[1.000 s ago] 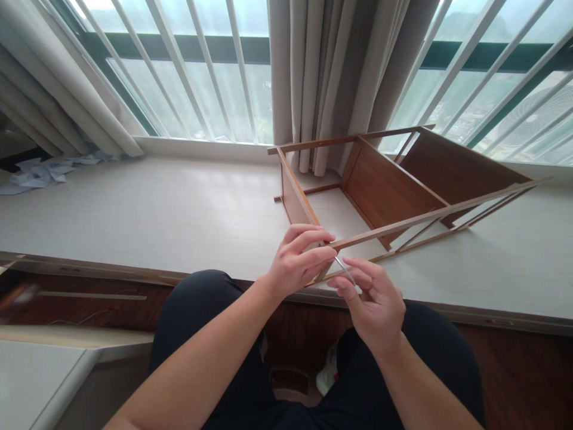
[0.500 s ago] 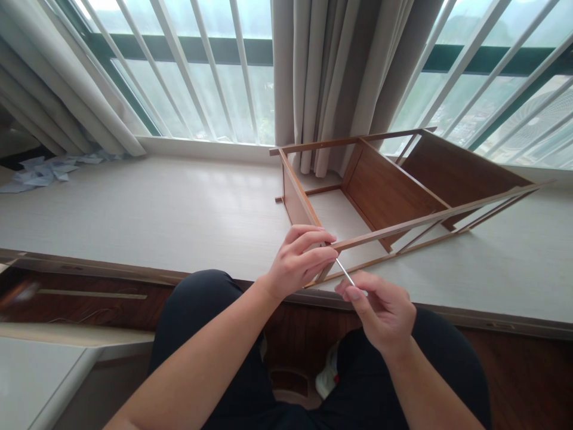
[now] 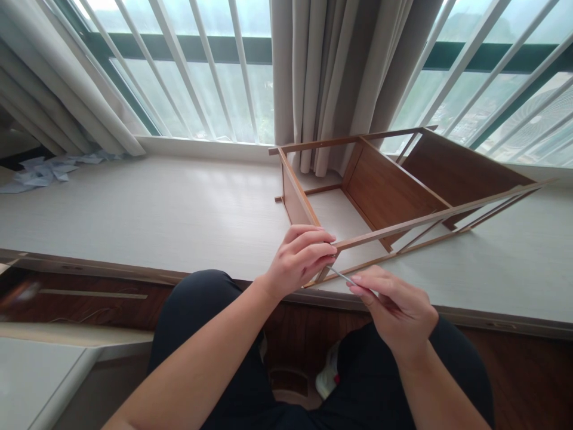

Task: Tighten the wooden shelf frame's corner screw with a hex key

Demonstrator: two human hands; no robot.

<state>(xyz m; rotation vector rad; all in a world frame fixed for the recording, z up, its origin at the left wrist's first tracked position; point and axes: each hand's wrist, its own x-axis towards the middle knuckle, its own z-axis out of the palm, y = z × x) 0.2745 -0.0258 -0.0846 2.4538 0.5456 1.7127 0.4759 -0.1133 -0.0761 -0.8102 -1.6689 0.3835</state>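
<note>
Your left hand [image 3: 298, 260] was up at the near corner of the brown wooden shelf frame [image 3: 385, 191], which lay on its side on the pale wood-grain window ledge [image 3: 156, 215], right in front of your knees. The fingers were pinched tight there, thumb and forefinger closed on the joint where the thin wooden rail [image 3: 430, 216] met the end panel. Your right hand [image 3: 396, 307] sat just beside it and a little lower, its fingers curled shut around a thin silver metal rod [image 3: 342, 276] that ran up to that same corner. Whether its tip was seated in anything I couldn't tell, because your left fingertips hid it.

The frame looked light and a bit whippy. Its long rails were slender and would likely flex if you took them mid-span, so the corner by the solid panel looked like the sound place to hold. The rod looked stiff but slick and skinny, easy to roll between the fingertips. Grey curtains [image 3: 331, 77] hung behind, and crumpled paper [image 3: 40, 173] lay far off to the left.
</note>
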